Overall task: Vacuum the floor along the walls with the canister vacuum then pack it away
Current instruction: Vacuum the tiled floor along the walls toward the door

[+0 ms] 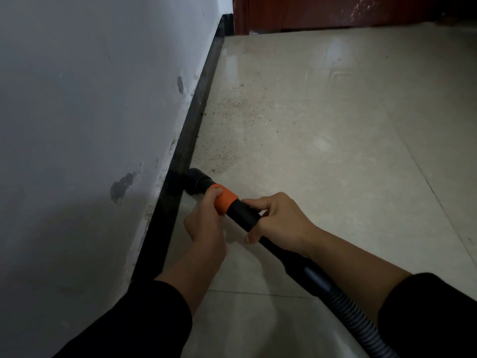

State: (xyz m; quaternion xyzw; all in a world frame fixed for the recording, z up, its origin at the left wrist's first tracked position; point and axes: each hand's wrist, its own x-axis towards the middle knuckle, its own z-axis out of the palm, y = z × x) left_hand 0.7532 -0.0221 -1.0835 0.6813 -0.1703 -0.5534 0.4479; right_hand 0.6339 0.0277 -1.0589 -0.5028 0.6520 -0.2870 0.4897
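Nearest us: ribbed grey plastic hose (pixel 361 319), bottom right. Our left hand (pixel 204 226): grip curled round orange collar (pixel 228 200) of black plastic wand (pixel 245 213); right hand (pixel 278 223): grip wrapped round tube behind. Up front, round black nozzle (pixel 196 178) against black skirting board (pixel 191 133). Ahead, dark grit (pixel 232 109) on beige tile floor (pixel 335 125), so we reckon wall run unfinished, packing not started. No readable writing.

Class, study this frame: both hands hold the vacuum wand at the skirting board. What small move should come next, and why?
Probably slide the nozzle forward along the black skirting board, toward the door. It sits against the board, with the left hand gripping the orange collar and the right hand the wand, and dark specks lie on the tiles just ahead.
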